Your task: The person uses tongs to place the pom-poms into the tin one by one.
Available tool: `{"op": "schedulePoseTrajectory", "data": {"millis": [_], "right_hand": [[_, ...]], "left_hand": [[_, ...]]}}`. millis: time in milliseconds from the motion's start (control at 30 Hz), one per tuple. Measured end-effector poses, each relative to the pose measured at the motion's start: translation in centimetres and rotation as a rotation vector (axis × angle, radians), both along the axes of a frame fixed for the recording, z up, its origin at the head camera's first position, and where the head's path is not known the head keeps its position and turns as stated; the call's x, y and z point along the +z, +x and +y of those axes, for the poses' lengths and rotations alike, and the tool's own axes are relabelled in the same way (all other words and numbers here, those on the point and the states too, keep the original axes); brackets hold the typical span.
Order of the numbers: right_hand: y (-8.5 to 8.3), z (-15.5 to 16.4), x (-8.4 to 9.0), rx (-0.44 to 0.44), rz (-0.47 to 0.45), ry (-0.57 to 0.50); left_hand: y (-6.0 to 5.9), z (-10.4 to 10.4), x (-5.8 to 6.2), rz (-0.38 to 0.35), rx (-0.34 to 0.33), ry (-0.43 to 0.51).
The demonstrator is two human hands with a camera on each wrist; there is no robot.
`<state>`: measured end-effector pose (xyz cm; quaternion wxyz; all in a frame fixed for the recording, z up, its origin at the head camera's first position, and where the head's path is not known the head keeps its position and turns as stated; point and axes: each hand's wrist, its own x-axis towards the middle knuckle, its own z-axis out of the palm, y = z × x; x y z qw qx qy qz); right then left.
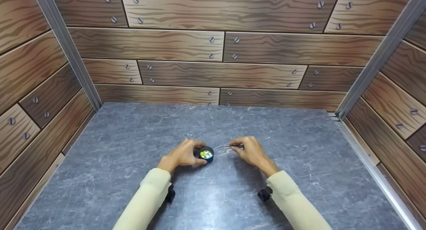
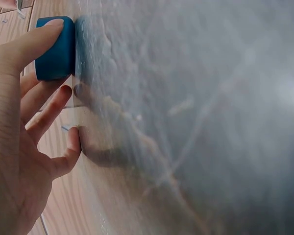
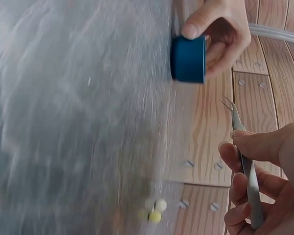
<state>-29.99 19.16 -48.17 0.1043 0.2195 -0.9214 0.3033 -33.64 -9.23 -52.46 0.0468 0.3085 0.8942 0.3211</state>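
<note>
Blue dish (image 1: 206,154) with small beads (image 1: 206,153) sits on the grey table (image 1: 133,163) — your left hand (image 1: 182,154) grips it. Your right hand (image 1: 250,150) pinches metal tweezers (image 3: 247,169) just beside.

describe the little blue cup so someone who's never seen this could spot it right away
Start at the grey marble-look tabletop and find the left hand near its middle. That hand grips a small round blue cup that stands on the table. It holds tiny yellow and white beads, unlike the thin metal tweezers in the right hand beside it.
</note>
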Motion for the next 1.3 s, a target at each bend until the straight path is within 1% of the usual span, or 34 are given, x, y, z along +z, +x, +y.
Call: {"op": "schedulePoseTrajectory", "data": {"millis": [100,267,333,500,700,967,1300], "right_hand": [[0.0,1.1,0.2,-0.025,-0.015,0.000],[-0.2,3.2,0.2,-0.047,-0.006,0.007],[-0.2,4.0,0.0,-0.057,0.013,0.015],[0.0,5.8,-0.4,-0.088,0.021,0.035],[0.1,7.5,-1.0,-0.101,0.038,0.063],[0.0,8.9,-1.5,-0.152,-0.002,0.083],[0.0,9.3,-2.0,-0.160,0.004,0.093]], "left_hand": [[0.0,0.0,0.0,0.004,-0.006,0.009],[0.0,0.0,-0.1,0.002,-0.002,0.008],[0.0,0.0,-0.1,0.002,-0.004,0.009],[0.1,-0.1,0.0,0.003,-0.011,0.023],[0.1,-0.1,0.0,0.009,-0.013,0.033],[0.1,0.0,0.0,0.020,0.000,0.009],[0.1,0.0,0.0,0.017,0.007,-0.002]]}}
